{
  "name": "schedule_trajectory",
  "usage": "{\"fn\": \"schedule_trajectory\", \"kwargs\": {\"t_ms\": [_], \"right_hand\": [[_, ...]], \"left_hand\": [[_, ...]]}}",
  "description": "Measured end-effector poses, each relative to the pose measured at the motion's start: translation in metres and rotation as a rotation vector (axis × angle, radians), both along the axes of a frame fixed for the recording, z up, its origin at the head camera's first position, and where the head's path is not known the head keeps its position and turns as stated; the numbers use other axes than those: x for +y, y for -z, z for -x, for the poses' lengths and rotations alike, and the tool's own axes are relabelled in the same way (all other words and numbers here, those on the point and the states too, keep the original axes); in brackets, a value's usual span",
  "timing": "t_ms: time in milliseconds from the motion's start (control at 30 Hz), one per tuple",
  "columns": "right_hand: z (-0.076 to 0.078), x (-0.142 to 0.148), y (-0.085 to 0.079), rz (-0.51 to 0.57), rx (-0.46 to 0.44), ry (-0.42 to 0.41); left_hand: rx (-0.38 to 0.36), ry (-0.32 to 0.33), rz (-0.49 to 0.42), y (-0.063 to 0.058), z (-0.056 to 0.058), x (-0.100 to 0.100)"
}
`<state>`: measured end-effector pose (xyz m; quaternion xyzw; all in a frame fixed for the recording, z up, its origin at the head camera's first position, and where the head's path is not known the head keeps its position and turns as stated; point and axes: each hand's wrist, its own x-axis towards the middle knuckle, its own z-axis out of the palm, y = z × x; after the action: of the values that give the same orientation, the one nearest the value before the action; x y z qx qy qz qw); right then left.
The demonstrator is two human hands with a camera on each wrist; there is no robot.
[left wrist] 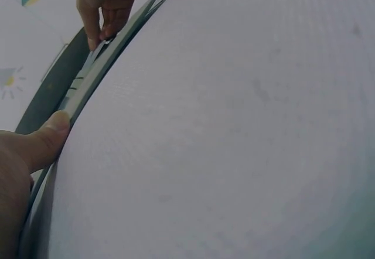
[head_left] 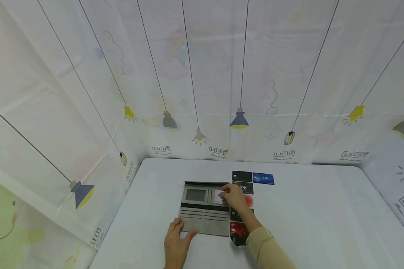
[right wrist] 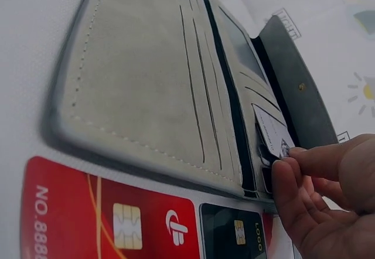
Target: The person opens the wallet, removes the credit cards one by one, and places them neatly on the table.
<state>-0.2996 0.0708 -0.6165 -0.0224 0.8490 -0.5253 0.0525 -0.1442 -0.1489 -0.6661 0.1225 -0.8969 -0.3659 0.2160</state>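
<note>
A grey wallet (head_left: 205,227) lies spread open on the white table, with slots in both halves and a dark band between them. My right hand (head_left: 235,198) pinches a white card (right wrist: 270,131) between thumb and fingers at a slot in the upper half. In the right wrist view the card's lower part sits against the slot, and the fingertips cover one corner. My left hand (head_left: 177,243) rests at the wallet's lower left corner, thumb on the bottom edge and fingers at the left side. The thumb (left wrist: 54,131) presses on the wallet's edge in the left wrist view.
Beside the wallet's right edge runs a column of cards, including a black card (head_left: 242,176), a red card (right wrist: 111,212) and a dark card (right wrist: 234,227). A blue VIP card (head_left: 263,178) lies at the top right. A lamp-patterned curtain (head_left: 202,74) hangs behind the table.
</note>
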Motion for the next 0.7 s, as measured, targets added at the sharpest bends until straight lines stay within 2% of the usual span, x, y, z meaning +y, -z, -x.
{"fn": "schedule_trajectory", "kwargs": {"t_ms": [333,567,700], "right_hand": [[-0.002,0.010,-0.001,0.027,-0.031,0.062],[-0.004,0.021,-0.004,-0.080,-0.029,0.090],[-0.005,0.025,-0.004,-0.031,-0.037,0.080]], "left_hand": [[-0.014,-0.003,-0.019,-0.002,-0.001,0.001],[-0.007,-0.009,-0.020,-0.003,-0.001,0.001],[-0.014,-0.009,-0.016,-0.005,-0.001,0.002]]}}
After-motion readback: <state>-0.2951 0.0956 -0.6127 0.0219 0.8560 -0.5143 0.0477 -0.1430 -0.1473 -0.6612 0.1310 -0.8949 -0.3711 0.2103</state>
